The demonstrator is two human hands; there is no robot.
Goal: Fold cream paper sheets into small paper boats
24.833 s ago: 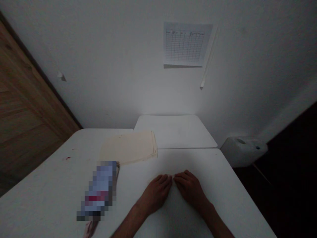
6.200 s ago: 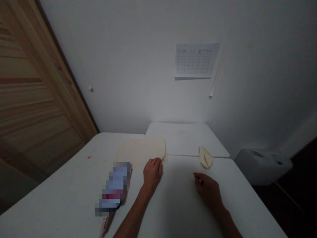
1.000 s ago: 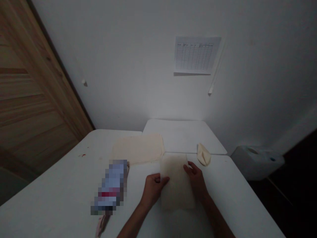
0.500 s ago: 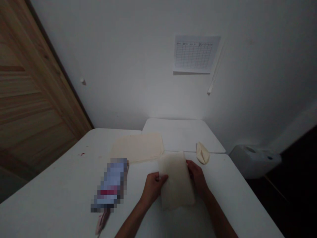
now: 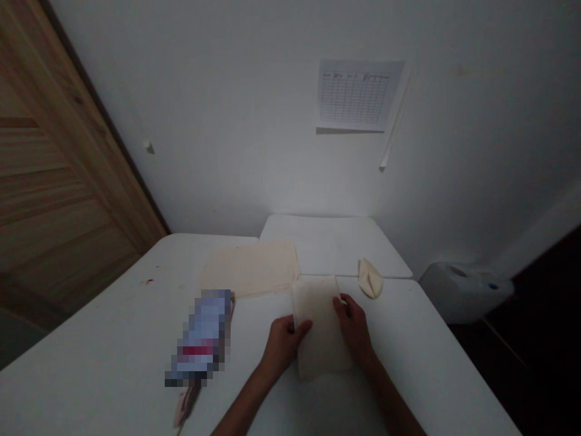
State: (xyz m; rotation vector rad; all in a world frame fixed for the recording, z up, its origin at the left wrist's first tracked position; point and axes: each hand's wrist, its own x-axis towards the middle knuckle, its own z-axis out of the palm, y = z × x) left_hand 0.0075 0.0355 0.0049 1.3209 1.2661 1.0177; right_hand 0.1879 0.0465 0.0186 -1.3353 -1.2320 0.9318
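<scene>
A cream rectangular sheet (image 5: 320,339), seemingly folded, is held up over the table between my two hands. Whether it is cloth, paper or thin dough I cannot tell. My left hand (image 5: 281,344) pinches its left edge, thumb in front and fingers behind. On the opposite edge, my right hand (image 5: 354,324) grips it with the thumb on the front face. Flat cream sheets (image 5: 249,266) lie stacked beyond my left hand. A small folded cream piece (image 5: 371,280) rests beyond my right hand.
A pixelated blue-white packet (image 5: 200,339) lies left of my left hand on the white table (image 5: 113,339). A printed chart (image 5: 354,97) hangs on the wall. A wooden door (image 5: 68,151) stands at left. Beyond the table's right edge is a pale container (image 5: 467,293).
My right thumb has come round onto the front of the sheet, and that hand has shifted slightly left. The left hand keeps its grip. The view has tilted slightly.
</scene>
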